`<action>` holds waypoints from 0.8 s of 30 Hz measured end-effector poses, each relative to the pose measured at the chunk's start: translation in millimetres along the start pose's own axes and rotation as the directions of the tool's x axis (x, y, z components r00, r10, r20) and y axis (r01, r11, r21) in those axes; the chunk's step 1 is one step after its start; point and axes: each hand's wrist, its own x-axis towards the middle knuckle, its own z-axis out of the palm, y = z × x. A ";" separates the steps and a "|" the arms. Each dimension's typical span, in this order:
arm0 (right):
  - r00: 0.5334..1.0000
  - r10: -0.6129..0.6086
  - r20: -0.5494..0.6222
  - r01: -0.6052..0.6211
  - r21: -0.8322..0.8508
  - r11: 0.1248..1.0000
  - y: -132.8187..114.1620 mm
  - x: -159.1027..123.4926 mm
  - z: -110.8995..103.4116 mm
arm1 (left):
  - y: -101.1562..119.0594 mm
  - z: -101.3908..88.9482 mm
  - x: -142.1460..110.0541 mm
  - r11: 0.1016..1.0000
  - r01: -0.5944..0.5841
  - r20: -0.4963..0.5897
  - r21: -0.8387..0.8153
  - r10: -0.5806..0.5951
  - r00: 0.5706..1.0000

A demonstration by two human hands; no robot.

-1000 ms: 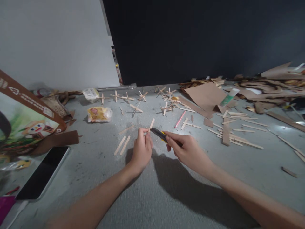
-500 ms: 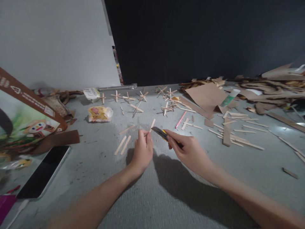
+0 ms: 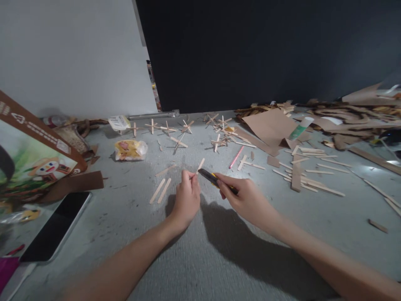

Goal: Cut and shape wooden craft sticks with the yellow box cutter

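My left hand (image 3: 186, 196) pinches a wooden craft stick (image 3: 199, 164) that points up and away from the grey floor. My right hand (image 3: 242, 196) grips a black and yellow utility knife (image 3: 210, 177), whose tip meets the stick right beside my left fingertips. Two loose sticks (image 3: 160, 191) lie side by side just left of my left hand, and another stick (image 3: 166, 170) lies a little further back.
Stick crosses (image 3: 178, 142) dot the floor at the back. Cardboard pieces (image 3: 269, 125), a glue stick (image 3: 301, 127) and scattered sticks (image 3: 308, 177) fill the right. A phone (image 3: 54, 228), a printed box (image 3: 34, 163) and a snack packet (image 3: 130, 149) lie left.
Both hands stay almost in place; the knife tip has shifted slightly against the stick.
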 end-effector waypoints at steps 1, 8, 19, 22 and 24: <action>1.000 0.008 0.002 -0.008 0.005 1.000 -0.2 0.1 0.0 | -0.1 0.1 -0.2 1.000 -0.001 -0.001 0.000 0.001 1.000; 0.988 0.131 0.086 -0.145 0.194 0.970 -2.8 0.0 0.0 | 0.5 0.3 0.2 1.000 0.024 -0.019 -0.019 -0.025 1.000; 0.944 0.223 0.243 -0.321 0.527 0.787 0.5 -3.1 25.7 | 3.5 1.3 2.3 0.988 0.054 0.015 -0.141 -0.052 0.999; 0.942 0.224 0.250 -0.328 0.550 0.768 0.0 -2.1 26.4 | 2.5 2.1 3.7 0.967 0.095 0.065 -0.237 -0.082 0.995; 0.941 0.227 0.252 -0.332 0.550 0.766 -0.5 -1.0 25.4 | 1.8 2.4 5.0 0.945 0.141 0.086 -0.294 -0.121 0.989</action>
